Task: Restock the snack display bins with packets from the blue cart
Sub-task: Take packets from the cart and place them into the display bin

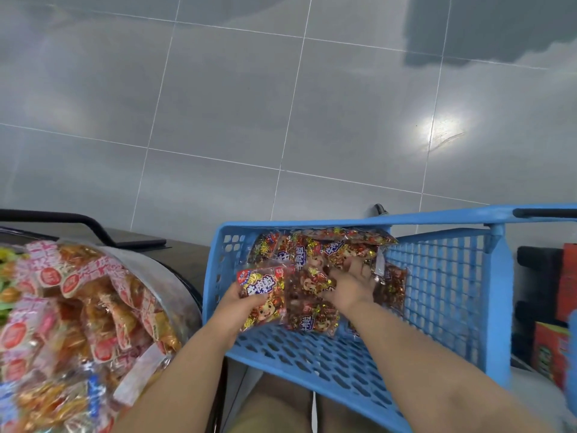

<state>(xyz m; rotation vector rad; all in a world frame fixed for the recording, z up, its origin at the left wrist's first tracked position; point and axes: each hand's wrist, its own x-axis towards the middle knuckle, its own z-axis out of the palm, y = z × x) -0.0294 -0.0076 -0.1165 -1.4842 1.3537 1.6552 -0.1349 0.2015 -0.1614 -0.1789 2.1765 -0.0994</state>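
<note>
The blue cart stands in front of me with several red snack packets piled at its far end. My left hand grips one red packet by its lower edge, lifted just above the cart floor. My right hand reaches into the pile, fingers spread over the packets; whether it grips one I cannot tell. At the left a clear display bin holds several pink and orange snack packets.
Grey tiled floor lies beyond the cart. A black frame runs behind the display bin. Red boxes and black shelving sit to the right of the cart.
</note>
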